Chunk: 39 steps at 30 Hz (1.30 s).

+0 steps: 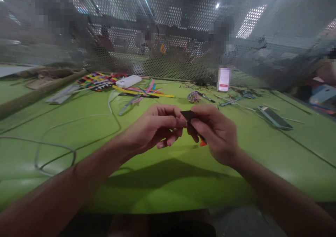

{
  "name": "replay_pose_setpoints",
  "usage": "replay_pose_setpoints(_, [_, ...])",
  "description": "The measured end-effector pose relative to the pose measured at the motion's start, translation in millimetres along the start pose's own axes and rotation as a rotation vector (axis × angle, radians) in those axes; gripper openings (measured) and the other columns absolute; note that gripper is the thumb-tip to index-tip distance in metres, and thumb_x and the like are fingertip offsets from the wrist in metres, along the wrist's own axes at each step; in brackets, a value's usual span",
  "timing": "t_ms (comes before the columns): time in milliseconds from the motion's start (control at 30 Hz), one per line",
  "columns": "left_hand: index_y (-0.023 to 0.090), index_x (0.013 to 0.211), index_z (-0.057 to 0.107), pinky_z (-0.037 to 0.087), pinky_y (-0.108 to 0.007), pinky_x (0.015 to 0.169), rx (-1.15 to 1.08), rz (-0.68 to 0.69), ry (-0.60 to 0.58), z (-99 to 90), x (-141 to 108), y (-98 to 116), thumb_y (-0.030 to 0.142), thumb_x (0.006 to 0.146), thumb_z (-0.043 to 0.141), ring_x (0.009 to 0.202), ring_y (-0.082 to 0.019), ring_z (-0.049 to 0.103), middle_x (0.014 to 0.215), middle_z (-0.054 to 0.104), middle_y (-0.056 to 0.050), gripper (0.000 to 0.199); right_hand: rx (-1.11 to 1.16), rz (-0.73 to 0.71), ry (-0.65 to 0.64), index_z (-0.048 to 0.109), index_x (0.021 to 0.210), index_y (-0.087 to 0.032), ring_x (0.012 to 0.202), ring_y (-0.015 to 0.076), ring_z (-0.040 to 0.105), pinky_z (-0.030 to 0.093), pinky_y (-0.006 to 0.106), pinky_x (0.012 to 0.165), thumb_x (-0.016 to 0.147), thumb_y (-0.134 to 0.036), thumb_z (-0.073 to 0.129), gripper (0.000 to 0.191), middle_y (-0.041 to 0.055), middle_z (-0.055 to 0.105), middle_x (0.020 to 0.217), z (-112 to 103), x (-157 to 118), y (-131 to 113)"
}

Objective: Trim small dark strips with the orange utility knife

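Observation:
Just above the green table, a small dark flat piece (187,115) with a pointed corner is between my two hands; its exact kind does not show. My right hand (217,132) is closed on it, thumb on top and fingers beneath. My left hand (157,126) pinches close to its left end with thumb and forefinger, the other fingers loosely curled. An orange bit (202,142) peeks out below my right fingers; whether it belongs to the dark piece cannot be made out.
Colourful strips (147,92) lie at the back left beside a white phone-like device (128,81) and a woven multicoloured piece (98,81). A lit phone (223,79) stands against the perforated metal screen (168,60). A pen (205,97), scraps and a grey-green case (275,118) lie right; a pale cable (76,123) loops left.

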State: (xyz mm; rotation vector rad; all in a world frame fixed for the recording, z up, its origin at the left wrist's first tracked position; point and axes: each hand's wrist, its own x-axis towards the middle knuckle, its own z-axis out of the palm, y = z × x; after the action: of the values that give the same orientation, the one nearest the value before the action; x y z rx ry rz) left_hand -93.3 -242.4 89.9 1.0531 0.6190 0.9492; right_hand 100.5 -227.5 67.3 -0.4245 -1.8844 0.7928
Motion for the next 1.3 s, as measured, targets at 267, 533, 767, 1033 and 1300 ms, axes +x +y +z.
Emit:
replay_pose_setpoints(267, [0.014,0.072,0.062,0.03,-0.012,0.028,-0.017,0.004,-0.005,-0.9,0.4,-0.5,0.009,0.075,0.068,0.036,-0.007,0.054,0.055,0.063,0.003,0.009,0.025,-0.021,-0.011,0.066,0.113,-0.02,0.059,0.0069,0.055,0.044,0.019,0.051,0.101,-0.008,0.054,0.021,-0.0034,0.061,0.078,0.0,0.0,1.2])
replay_pose_setpoints(533, [0.013,0.072,0.064,0.03,-0.012,0.027,-0.022,0.004,-0.006,-0.9,0.9,-0.4,0.009,0.075,0.069,0.037,-0.007,0.054,0.055,0.063,0.002,0.007,0.082,0.015,-0.017,0.066,0.113,-0.019,0.057,0.007,0.054,0.043,0.018,0.048,0.101,-0.008,0.054,0.02,-0.0036,0.06,0.075,0.1,-0.7,0.9])
replay_pose_setpoints(767, [0.013,0.071,0.065,0.03,-0.012,0.028,-0.002,-0.027,-0.017,-1.1,0.5,-1.4,0.011,0.072,0.076,0.038,-0.006,0.053,0.057,0.064,0.002,0.011,0.072,0.01,-0.029,0.065,0.111,-0.019,0.058,0.0066,0.054,0.044,0.019,0.051,0.101,-0.007,0.054,0.019,-0.0037,0.06,0.077,2.1,-0.3,-2.0])
replay_pose_setpoints(1033, [0.015,0.072,0.064,0.03,-0.012,0.029,0.011,-0.01,-0.03,-2.3,-0.5,-0.3,0.012,0.076,0.072,0.037,-0.006,0.052,0.054,0.061,0.003,0.009,-0.045,-0.044,-0.025,0.067,0.111,-0.02,0.062,0.0079,0.053,0.044,0.021,0.056,0.1,-0.008,0.055,0.02,-0.0034,0.06,0.076,-1.4,0.0,-2.2])
replay_pose_setpoints(1300, [0.015,0.073,0.063,0.029,-0.013,0.029,0.038,-0.02,-0.015,-2.0,-0.4,0.5,0.013,0.075,0.073,0.037,-0.006,0.051,0.055,0.061,0.003,0.01,-0.059,-0.047,-0.016,0.068,0.112,-0.02,0.062,0.0096,0.053,0.045,0.023,0.055,0.101,-0.011,0.055,0.019,-0.0018,0.06,0.076,-0.6,-0.6,-0.7])
